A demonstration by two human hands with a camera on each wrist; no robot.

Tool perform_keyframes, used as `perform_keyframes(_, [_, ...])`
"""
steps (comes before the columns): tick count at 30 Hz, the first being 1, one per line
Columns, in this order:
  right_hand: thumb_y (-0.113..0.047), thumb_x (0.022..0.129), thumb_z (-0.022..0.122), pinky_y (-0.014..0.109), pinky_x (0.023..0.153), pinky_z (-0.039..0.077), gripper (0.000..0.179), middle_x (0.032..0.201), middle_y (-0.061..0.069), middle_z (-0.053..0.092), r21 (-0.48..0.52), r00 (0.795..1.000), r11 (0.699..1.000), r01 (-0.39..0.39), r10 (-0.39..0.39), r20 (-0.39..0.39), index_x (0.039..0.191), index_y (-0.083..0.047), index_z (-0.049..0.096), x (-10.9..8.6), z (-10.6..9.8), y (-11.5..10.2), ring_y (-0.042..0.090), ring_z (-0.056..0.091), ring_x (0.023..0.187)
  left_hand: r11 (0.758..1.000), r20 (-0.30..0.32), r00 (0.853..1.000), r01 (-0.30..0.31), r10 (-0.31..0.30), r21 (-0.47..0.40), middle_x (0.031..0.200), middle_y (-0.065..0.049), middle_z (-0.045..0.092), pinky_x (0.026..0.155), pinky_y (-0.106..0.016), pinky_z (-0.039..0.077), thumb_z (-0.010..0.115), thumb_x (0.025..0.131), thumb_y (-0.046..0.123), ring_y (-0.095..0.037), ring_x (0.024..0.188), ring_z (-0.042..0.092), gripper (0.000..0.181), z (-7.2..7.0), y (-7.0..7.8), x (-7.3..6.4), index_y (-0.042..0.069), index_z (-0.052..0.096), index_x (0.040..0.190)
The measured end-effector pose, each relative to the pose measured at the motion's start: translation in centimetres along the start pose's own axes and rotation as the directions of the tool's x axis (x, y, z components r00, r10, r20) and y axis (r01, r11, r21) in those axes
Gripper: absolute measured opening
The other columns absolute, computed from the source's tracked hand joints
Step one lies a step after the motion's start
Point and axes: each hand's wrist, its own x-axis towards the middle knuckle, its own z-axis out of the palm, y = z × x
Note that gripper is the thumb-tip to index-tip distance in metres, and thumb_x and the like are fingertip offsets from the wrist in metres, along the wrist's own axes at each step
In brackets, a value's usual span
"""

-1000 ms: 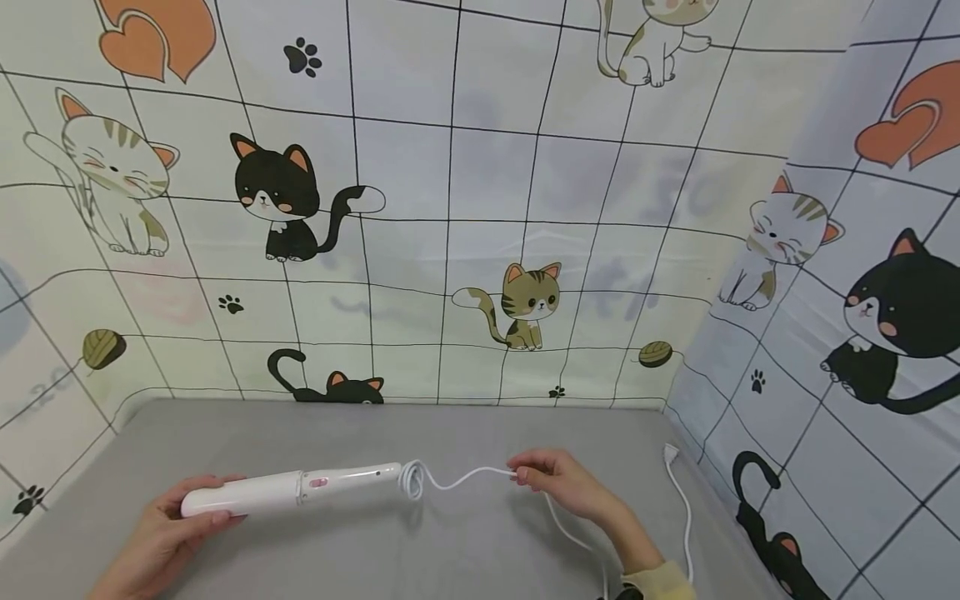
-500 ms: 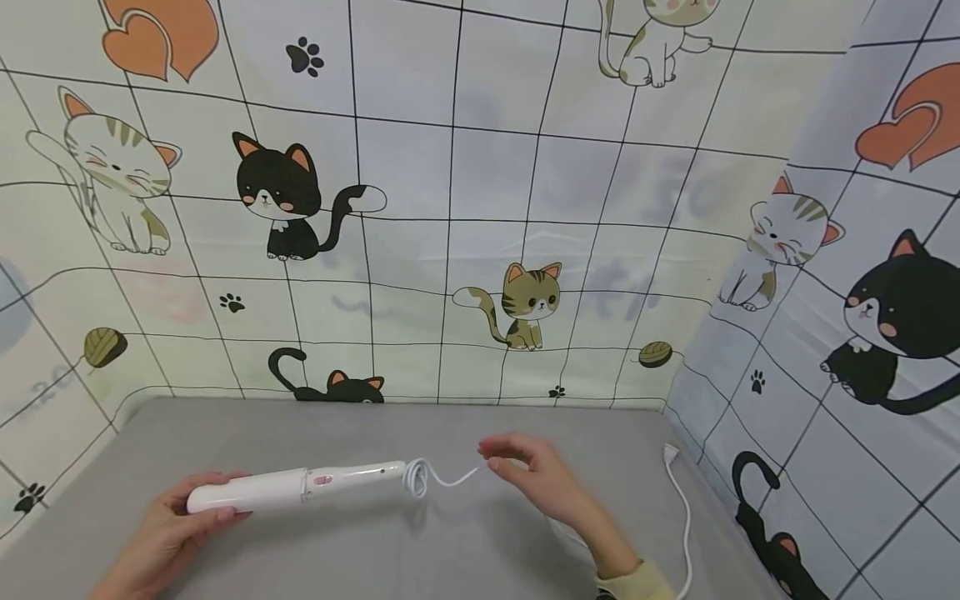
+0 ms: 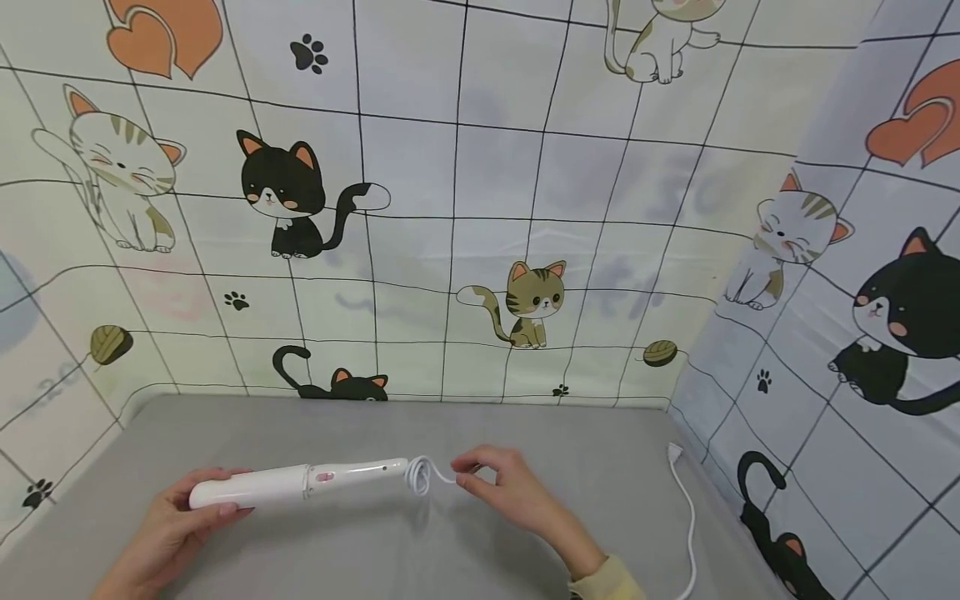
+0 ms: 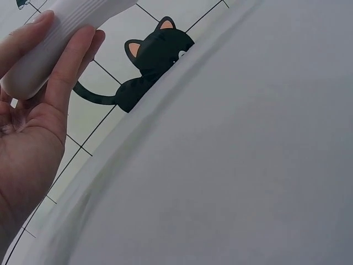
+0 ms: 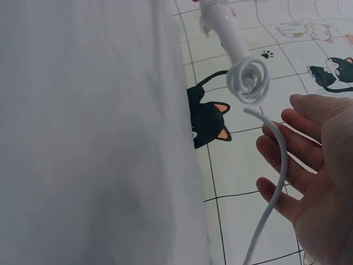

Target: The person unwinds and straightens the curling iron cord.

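Note:
My left hand [image 3: 176, 525] grips the thick rounded end of a white corded hair styler [image 3: 251, 487], held nearly level above the grey surface. A pink button marks its slimmer part. In the left wrist view, thumb and fingers wrap around the styler's ribbed casing [image 4: 60, 38]. White cord is wound in small loops [image 3: 417, 476] at the narrow end. My right hand [image 3: 517, 492] is close beside these loops, fingers loosely curved. The right wrist view shows the cord [image 5: 282, 160] running across those fingers, with the thumb apart from it.
The cord's plug [image 3: 674, 452] lies at the right of the grey tabletop [image 3: 337, 558], its lead trailing toward the front. A cat-printed cloth [image 3: 420, 292] stands behind and along both sides.
My right hand has slid left from farther along the cord to the loops, and its thumb and finger have loosened. The left hand and styler have barely moved.

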Motion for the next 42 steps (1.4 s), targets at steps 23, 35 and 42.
perform_keyframes(23, [-0.013, 0.099, 0.069, 0.018, 0.058, 0.038, 0.013, 0.086, 0.005, 0.066, 0.135, 0.962, 0.977, -0.166, 0.191, -0.194, 0.102, -0.003, 0.076, -0.8, -1.9, 3.5, 0.006, 0.046, 0.068, 0.997, 0.035, 0.998, -0.042, 0.045, -0.065, 0.129, -0.010, 0.069, 0.096, -0.044, 0.059, 0.039, 0.091, -0.032, -0.019, 0.115, 0.065, 0.059, -0.5, -0.1, -0.4, 0.006, 0.070, 0.125])
perform_keyframes(35, [-0.010, 0.098, 0.069, 0.020, 0.059, 0.037, 0.014, 0.080, 0.000, 0.059, 0.191, 0.828, 0.936, -0.294, 0.349, -0.439, 0.101, 0.003, 0.074, -1.9, -3.8, 4.5, 0.011, 0.046, 0.072, 0.990, 0.027, 0.997, -0.064, 0.068, -0.122, 0.129, -0.012, 0.069, 0.096, -0.044, 0.059, 0.035, 0.092, -0.032, -0.020, 0.116, 0.065, 0.061, -1.0, -0.3, -0.1, 0.005, 0.070, 0.126])
perform_keyframes(42, [-0.007, 0.097, 0.071, 0.019, 0.061, 0.039, 0.015, 0.083, 0.003, 0.064, 0.208, 0.782, 0.932, -0.297, 0.362, -0.508, 0.101, 0.006, 0.074, -2.2, -4.4, 4.4, 0.010, 0.047, 0.074, 0.989, 0.041, 0.997, -0.064, 0.070, -0.136, 0.130, -0.014, 0.068, 0.098, -0.044, 0.058, 0.034, 0.093, -0.031, -0.021, 0.116, 0.065, 0.059, -1.3, -0.3, -0.4, 0.003, 0.068, 0.128])
